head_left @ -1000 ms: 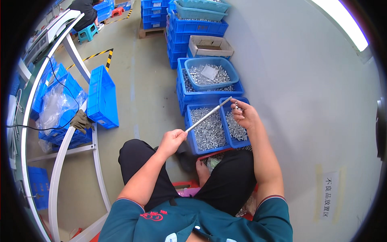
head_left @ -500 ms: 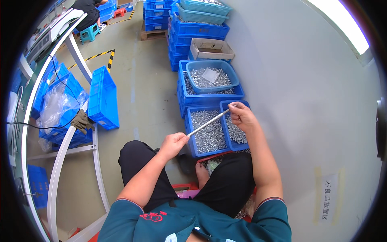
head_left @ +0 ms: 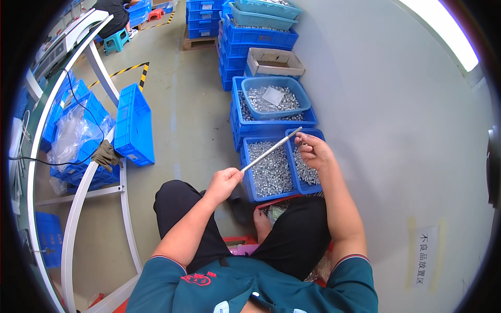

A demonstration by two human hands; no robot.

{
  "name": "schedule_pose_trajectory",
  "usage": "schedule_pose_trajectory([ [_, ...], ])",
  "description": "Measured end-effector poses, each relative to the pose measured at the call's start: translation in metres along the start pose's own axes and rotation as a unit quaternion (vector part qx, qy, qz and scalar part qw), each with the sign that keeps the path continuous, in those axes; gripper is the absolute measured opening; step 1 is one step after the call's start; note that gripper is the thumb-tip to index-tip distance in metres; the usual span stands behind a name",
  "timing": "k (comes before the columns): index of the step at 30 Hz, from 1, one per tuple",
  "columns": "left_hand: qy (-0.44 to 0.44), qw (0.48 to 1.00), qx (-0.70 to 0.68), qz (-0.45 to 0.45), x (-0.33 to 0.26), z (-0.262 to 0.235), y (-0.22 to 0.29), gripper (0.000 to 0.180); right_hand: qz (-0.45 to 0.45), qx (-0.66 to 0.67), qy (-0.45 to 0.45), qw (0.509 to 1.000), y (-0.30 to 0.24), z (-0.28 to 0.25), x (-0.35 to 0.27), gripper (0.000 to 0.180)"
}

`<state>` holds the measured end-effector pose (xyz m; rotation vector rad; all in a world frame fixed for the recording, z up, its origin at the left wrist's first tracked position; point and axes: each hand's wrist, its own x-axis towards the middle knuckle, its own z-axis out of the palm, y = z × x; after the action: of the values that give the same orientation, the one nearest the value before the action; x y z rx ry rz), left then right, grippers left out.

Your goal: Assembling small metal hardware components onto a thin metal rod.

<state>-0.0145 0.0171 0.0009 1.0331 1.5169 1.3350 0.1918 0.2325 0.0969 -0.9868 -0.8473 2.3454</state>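
one head-worn fisheye view, looking steeply down and forward from above the person's lap. both hands sit close, mid-frame, the blue bins (head_left: pixel 271 167) just beyond. straight lines bend toward the dark rim.

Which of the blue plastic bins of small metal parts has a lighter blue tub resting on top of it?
The far blue plastic bin against the grey wall. The two nearer bins, under the thin metal rod, are open, with nothing on top.

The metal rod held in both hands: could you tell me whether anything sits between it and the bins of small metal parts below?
Nothing visible: the rod spans clear air above the bins, left hand and right hand at its ends.
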Motion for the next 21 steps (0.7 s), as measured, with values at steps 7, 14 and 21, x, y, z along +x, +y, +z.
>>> schedule_pose_trajectory([
  [7,-0.021,0.999,0.028,-0.009,-0.005,0.001,0.013,0.026,-0.060,0.063,0.032,0.996,-0.004,-0.010,0.001,0.018],
  [14,-0.035,0.999,0.028,-0.007,-0.007,0.002,0.016,0.026,-0.070,0.102,0.035,0.992,-0.005,-0.003,-0.001,0.016],
  [21,-0.026,0.999,0.022,0.004,-0.005,0.002,0.008,0.027,-0.070,0.048,-0.001,0.996,-0.002,0.002,0.000,0.012],
])
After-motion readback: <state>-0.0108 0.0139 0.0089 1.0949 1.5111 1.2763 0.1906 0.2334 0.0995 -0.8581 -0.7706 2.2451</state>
